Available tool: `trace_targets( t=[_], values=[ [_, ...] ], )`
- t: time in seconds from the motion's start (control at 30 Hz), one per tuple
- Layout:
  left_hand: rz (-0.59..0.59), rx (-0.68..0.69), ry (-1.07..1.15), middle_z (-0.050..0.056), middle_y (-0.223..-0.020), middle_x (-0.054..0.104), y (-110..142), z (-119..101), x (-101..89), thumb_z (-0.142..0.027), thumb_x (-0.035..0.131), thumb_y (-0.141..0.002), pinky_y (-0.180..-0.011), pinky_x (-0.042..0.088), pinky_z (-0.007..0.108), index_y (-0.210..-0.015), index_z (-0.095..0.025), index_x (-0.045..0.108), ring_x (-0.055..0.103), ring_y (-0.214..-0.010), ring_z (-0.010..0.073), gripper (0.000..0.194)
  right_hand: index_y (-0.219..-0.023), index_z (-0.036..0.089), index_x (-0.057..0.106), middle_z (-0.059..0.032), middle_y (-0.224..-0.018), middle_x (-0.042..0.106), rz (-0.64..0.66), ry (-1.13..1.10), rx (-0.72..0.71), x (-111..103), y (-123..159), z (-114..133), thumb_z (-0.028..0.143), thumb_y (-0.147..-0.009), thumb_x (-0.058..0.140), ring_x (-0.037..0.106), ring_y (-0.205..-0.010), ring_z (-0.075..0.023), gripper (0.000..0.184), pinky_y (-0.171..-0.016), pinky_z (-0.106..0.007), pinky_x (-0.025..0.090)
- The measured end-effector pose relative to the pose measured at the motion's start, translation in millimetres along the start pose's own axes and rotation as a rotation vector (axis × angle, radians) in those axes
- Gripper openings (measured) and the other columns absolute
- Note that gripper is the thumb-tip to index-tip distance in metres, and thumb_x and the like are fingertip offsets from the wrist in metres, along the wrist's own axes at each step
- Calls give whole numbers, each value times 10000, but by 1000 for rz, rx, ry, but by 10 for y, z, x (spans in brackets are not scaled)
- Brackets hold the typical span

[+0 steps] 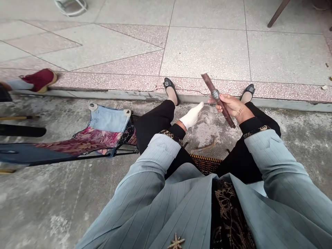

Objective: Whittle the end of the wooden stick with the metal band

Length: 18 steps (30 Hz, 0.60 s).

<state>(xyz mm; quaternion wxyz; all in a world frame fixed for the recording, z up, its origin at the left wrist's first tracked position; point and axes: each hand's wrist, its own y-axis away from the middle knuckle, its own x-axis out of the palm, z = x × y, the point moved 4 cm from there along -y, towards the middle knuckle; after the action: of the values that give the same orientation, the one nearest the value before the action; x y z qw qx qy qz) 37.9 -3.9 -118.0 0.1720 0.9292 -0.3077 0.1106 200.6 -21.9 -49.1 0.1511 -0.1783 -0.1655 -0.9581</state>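
Observation:
My right hand (231, 105) is closed around a dark brown stick (218, 100), held slanting up to the left, with a band of thin grey thread wound round it near the top. My left hand (192, 116) wears a white glove and sits just left of the stick, fingers together and pointing at it. A loose tangle of pale fibre (206, 114) hangs between the two hands, and the gloved fingers appear to pinch it. I sit with knees apart, in black trousers and a grey-blue pinstriped jacket.
A low folding stool (103, 133) with denim and floral cloth stands at my left. A woven basket edge (206, 163) shows between my knees. Another person's red shoe (40, 80) rests on the tiled step at far left. A curved stick (204, 146) lies on the concrete.

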Motion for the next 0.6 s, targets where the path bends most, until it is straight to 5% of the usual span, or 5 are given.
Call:
trace_targets(
  t=[0.17,0.4,0.6],
  values=[
    [116,-85,4,73,-601,635,44,-65,-19,-779,327,-882,-556,512,305,-937,-129,678,577,-466,149,741,-979,195,630,-72,-1028,696,-202,-40,-104,-205,42,109,519,-741,780,476,-580,-81,429,-472,-217,441],
    [154,82,-47,-79,-475,408,146,-269,37,-517,631,-857,-583,507,242,-914,-134,659,338,-384,46,388,-1000,225,573,-44,-1053,658,-472,-19,-160,-400,82,126,561,-790,706,496,-583,-69,418,-453,-197,442],
    [122,106,-73,-55,-514,472,121,-250,10,-447,640,-862,-557,482,220,-929,-127,640,422,-429,58,328,-926,228,548,-7,-1017,637,-561,-80,-228,-408,87,126,404,-674,813,447,-567,-46,406,-447,-172,412]
  ],
)
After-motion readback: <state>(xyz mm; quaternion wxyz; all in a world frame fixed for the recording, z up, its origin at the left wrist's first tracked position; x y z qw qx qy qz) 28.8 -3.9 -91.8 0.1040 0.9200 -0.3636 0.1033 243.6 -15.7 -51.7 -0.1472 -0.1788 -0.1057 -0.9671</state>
